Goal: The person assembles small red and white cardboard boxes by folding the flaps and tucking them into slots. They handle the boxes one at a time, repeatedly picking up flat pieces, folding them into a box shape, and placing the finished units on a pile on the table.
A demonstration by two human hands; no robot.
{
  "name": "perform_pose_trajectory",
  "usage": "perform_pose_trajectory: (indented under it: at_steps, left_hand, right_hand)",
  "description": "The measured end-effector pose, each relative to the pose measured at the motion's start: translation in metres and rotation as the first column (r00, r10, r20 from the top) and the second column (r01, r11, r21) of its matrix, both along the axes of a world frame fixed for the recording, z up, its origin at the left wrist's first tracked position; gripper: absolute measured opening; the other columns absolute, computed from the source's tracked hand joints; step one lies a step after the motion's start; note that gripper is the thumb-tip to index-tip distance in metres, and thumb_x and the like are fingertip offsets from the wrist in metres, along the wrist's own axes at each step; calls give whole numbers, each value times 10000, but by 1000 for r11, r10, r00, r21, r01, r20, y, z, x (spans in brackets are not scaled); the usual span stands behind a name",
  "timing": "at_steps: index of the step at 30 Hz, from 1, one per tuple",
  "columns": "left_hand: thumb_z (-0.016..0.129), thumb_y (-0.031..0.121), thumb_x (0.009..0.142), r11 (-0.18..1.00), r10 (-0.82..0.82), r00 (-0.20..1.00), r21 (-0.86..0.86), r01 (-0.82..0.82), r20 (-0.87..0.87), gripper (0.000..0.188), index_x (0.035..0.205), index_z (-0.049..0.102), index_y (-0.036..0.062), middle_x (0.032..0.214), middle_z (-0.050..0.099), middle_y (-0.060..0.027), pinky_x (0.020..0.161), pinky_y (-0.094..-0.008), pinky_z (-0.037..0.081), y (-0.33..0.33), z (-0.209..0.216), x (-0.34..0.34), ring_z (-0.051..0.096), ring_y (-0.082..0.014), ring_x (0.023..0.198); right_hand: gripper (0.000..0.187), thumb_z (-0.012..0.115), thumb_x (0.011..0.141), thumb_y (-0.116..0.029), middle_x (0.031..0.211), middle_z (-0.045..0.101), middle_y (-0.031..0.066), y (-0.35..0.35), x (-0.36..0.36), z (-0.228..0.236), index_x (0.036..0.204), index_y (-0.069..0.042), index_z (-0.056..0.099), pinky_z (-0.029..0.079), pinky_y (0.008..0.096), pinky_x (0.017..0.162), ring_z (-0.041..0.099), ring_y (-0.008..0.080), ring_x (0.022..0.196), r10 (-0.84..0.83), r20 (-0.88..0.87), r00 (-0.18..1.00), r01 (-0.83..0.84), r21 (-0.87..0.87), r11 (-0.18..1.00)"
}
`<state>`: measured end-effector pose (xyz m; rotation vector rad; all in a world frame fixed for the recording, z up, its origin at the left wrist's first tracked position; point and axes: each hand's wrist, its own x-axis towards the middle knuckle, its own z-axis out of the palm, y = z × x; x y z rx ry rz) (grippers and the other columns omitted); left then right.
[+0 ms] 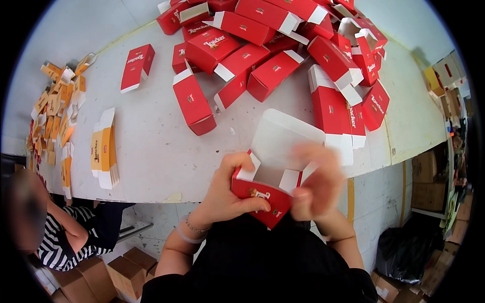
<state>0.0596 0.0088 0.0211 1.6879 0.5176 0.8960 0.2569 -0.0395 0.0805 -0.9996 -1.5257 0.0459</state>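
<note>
A red carton (262, 199) with a white inside is in front of my body, its top end open toward the table. The large white lid flap (285, 139) stands up and two small side flaps stick out. My left hand (227, 189) grips the carton's left side, thumb across the printed front and fingers at the left flap. My right hand (321, 184) is at the right side flap, thumb near the corner; motion smears its fingers, so I cannot tell whether they grip. Flat, unfolded red cartons (331, 108) lie stacked beyond my right hand.
Folded red cartons (212, 48) pile up at the far side of the white table (156, 151). One red carton (137, 65) lies apart. Flat yellow cartons (103, 151) and a yellow heap (55, 106) are left, near a person in a striped top (65, 237).
</note>
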Motion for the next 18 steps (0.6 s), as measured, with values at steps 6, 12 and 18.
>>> perform_pose_trajectory:
  at_steps: [6,12,18]
  left_hand:
    - [918,307,647,987,-14,991,160,35,-131,737,1175,449,96,1072,612,-127,820,-316,488,15,31,-3,614,-208,973]
    - [943,304,598,989,109,988,-88,-119,-110,1036,1342,261,70,1162,593,-147,880,-333,505,7,36,2,612,-204,1047]
    - [946,259,604,970,157,983,-170,-172,-97,1016,1342,272,80,1158,591,-155,881,-331,509,4,40,5,615,-214,1051]
  right_hand:
    - [466,375,1034,-318,1129,661,146,4,17,27,1255,27,598,482,309,885,636,213,1017,66,-775,629,-666,-492,560]
    - [362,584,910,-4,1287,604,207,3,11,20,1271,23,592,478,355,948,632,309,1114,308,-322,895,-442,-553,706]
    - [439,583,968,-233,1412,500,213,4,12,21,1320,27,551,403,404,1048,502,354,1287,397,-178,900,-420,-595,685]
